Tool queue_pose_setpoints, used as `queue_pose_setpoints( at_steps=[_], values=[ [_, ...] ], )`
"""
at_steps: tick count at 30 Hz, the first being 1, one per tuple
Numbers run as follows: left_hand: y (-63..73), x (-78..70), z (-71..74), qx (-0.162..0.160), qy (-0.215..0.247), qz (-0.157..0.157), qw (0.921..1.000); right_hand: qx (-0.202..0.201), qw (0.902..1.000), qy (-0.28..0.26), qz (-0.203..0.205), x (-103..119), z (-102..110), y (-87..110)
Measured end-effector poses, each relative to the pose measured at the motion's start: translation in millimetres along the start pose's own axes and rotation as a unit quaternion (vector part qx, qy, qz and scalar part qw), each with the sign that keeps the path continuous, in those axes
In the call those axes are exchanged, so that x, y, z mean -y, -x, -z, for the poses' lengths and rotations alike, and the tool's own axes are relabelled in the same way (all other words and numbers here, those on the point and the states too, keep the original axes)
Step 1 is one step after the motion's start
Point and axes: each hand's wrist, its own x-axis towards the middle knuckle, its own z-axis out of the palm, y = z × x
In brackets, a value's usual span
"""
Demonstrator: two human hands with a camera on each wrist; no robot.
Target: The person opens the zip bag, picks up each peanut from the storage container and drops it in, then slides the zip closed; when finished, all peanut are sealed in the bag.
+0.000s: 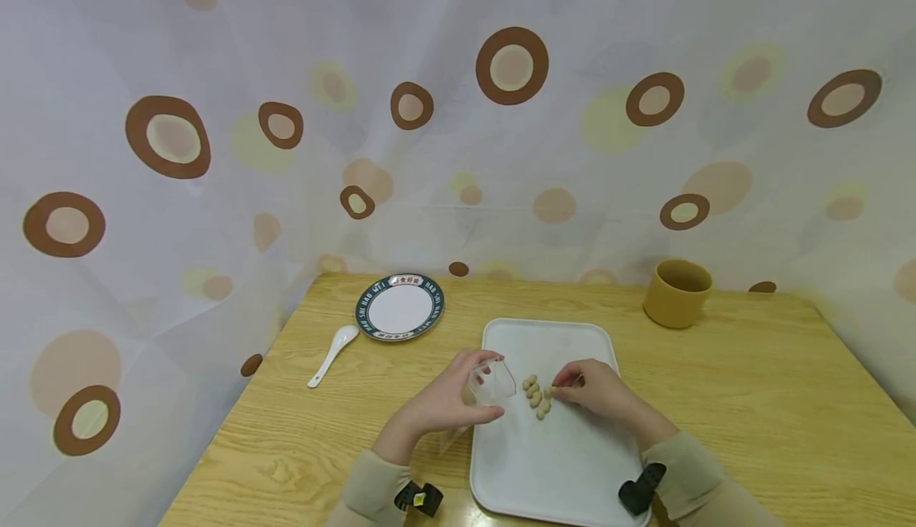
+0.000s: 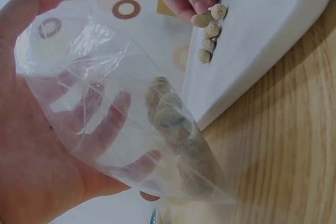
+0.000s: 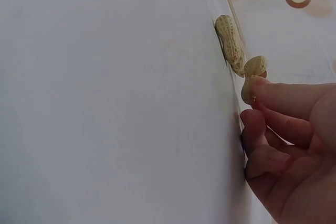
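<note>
My left hand (image 1: 449, 394) holds a clear plastic bag (image 2: 139, 59) near its mouth, at the left edge of a white tray (image 1: 544, 471). Several unshelled peanuts (image 2: 173, 124) lie at the bottom of the bag, blurred by the plastic. Over the tray, my right hand (image 1: 597, 388) pinches one peanut (image 3: 253, 72) between thumb and fingers. A small group of peanuts (image 1: 534, 394) rests on the tray just left of that hand. In the right wrist view, another peanut (image 3: 229, 40) lies on the tray beyond the pinched one.
A plate with a dark patterned rim (image 1: 365, 304) stands at the back left, with a white spoon (image 1: 335, 352) beside it. Toward the back right is a yellow cup (image 1: 676, 304). Everything sits on a wooden table (image 1: 773, 400), backed by a patterned curtain (image 1: 444, 153).
</note>
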Motion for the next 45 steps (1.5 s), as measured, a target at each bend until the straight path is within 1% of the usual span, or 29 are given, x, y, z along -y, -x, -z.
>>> queue_pose_setpoints(
  at_steps=[4,9,17,25,30,34,41,45],
  values=[
    [0.8,0.5,-0.5,-0.001,-0.003,0.002,1.0,0.008,0.9997,-0.02,-0.01,1,3,2.5],
    [1.1,1.8,-0.3,-0.003,-0.004,0.001,1.0,0.01,0.9994,-0.032,0.002,9,12,3.1],
    [-0.5,2.4,-1.2,-0.002,-0.008,-0.002,1.0,-0.004,0.9979,-0.039,0.051,32,24,9.8],
    [-2.0,-1.5,-4.2,0.003,-0.018,-0.002,0.9998,-0.017,0.9944,-0.05,0.091,61,29,20.3],
    [-2.5,-4.1,-5.3,0.005,-0.019,0.0,0.9998,-0.021,0.9911,-0.059,0.118,78,31,26.3],
    [-3.0,-5.3,-5.7,0.006,-0.018,0.002,0.9998,-0.018,0.9888,-0.062,0.134,86,30,28.6],
    [-2.8,-8.3,-4.7,0.007,-0.013,0.002,0.9999,-0.02,0.9873,-0.056,0.147,96,24,27.0],
    [-2.4,-8.3,-4.3,0.007,-0.012,0.003,0.9999,-0.023,0.9871,-0.048,0.151,97,21,25.6]
  ],
)
